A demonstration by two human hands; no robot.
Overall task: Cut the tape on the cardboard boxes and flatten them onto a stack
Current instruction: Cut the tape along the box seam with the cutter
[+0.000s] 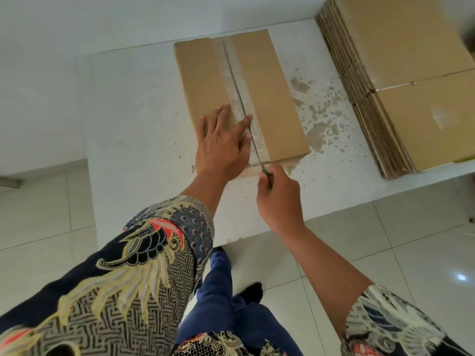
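A closed brown cardboard box [267, 93] stands on the white table [133, 119], clear tape running along its top seam [237, 83]. My left hand [222, 147] presses flat on the box's left flap, fingers straight beside the seam. My right hand [280, 199] grips a green-handled cutter [266, 174] at the box's near edge, its blade at the near end of the seam. The seam looks split along most of its length.
A tall stack of flattened cardboard boxes [411, 80] lies on the table's right end. The table surface has chipped, brownish patches [321, 119] to the right of the box. Tiled floor surrounds the table; my legs stand at its near edge.
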